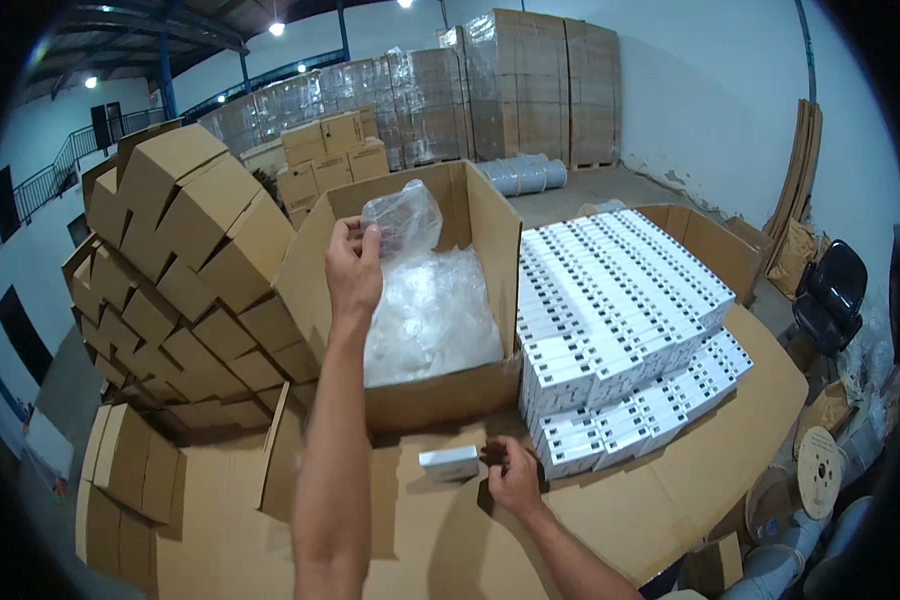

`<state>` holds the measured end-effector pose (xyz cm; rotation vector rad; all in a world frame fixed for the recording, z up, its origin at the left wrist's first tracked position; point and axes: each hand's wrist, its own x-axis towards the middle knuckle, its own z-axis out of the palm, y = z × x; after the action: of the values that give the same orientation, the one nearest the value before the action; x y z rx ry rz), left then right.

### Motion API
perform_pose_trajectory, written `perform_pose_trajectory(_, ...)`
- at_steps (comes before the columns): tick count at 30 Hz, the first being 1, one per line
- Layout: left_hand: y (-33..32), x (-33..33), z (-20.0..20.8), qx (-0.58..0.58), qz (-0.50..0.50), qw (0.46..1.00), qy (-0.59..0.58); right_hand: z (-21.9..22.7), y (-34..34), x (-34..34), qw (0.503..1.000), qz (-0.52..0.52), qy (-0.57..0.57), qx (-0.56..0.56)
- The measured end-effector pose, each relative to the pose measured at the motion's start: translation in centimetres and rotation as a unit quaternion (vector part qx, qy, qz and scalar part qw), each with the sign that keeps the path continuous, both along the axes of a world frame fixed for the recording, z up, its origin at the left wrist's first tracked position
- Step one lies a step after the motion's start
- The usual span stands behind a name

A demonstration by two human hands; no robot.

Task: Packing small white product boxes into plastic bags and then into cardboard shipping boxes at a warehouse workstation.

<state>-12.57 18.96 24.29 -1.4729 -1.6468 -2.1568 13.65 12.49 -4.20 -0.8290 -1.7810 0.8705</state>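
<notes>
My left hand (354,268) is raised over a large open carton (440,395). Its fingers are closed on a crumpled clear plastic bag (410,215). More clear plastic bags (435,310) lie heaped inside the carton. Low on the cardboard-covered table, my right hand (517,483) sits just right of a small white box (449,462), fingers partly curled and apart, with nothing visible in them. A narrow gap seems to separate its fingertips from that box. Right of the carton rise stacked rows of small white boxes (620,300) with dark marks.
Flattened-edge brown cartons (190,240) are piled high on the left. More cartons (125,470) stand at the table's (225,520) left edge. At the right are a black chair (832,295) and a cable spool (818,472). Wrapped pallets (540,85) line the back.
</notes>
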Motion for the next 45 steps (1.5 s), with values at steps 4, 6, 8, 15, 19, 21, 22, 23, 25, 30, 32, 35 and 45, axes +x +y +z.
perform_pose_trajectory(4, -8.3, 7.1, -3.8, 0.002, -0.154, 0.974, -0.167, -0.2, -0.3, 0.1, 0.998, 0.014, 0.054, -0.024)
perform_pose_trajectory(6, -12.8, 9.9, -6.8, -0.034, -0.154, 0.962, -0.222, 0.7, -1.8, 0.7, 0.999, 0.008, 0.037, 0.019)
perform_pose_trajectory(8, -16.3, 11.4, -10.8, -0.074, -0.113, 0.971, -0.197, 1.2, -3.1, 1.4, 0.996, 0.02, 0.06, -0.062)
perform_pose_trajectory(15, -22.6, 13.7, -23.3, -0.192, -0.164, 0.918, -0.306, 3.0, -4.4, 3.4, 0.878, 0.212, 0.246, -0.352)
perform_pose_trajectory(19, -22.6, 13.7, -25.7, -0.214, -0.175, 0.901, -0.335, 3.5, -4.5, 1.9, 0.936, 0.23, 0.108, -0.244)
perform_pose_trajectory(21, -21.9, 13.6, -25.4, -0.178, -0.212, 0.891, -0.359, 2.3, -4.0, 2.0, 0.951, 0.232, 0.015, -0.204)
perform_pose_trajectory(22, -21.6, 13.5, -25.2, -0.18, -0.213, 0.889, -0.363, 2.6, -3.8, 2.1, 0.939, 0.258, -0.002, -0.226)
perform_pose_trajectory(23, -21.5, 13.2, -24.8, -0.217, -0.213, 0.879, -0.368, 2.9, -3.6, 2.2, 0.926, 0.283, -0.018, -0.249)
perform_pose_trajectory(25, -21.9, 12.4, -25.2, -0.252, -0.212, 0.867, -0.374, 3.9, -3.7, 2.0, 0.914, 0.302, -0.024, -0.27)
perform_pose_trajectory(30, -21.5, 12.3, -25.6, -0.155, -0.211, 0.858, -0.441, 3.6, -2.8, 2.3, 0.875, 0.314, 0.048, -0.366)
perform_pose_trajectory(32, -21.4, 12.4, -25.7, -0.134, -0.174, 0.883, -0.414, 3.6, -2.3, 2.8, 0.828, 0.383, 0.069, -0.403)
perform_pose_trajectory(35, -21.5, 12.5, -25.4, -0.114, -0.127, 0.91, -0.377, 3.2, -2.1, 3.1, 0.806, 0.412, 0.068, -0.42)
perform_pose_trajectory(45, -22.0, 12.7, -25.1, -0.124, -0.13, 0.927, -0.329, 5.1, -2.9, 3.5, 0.81, 0.358, 0.081, -0.458)
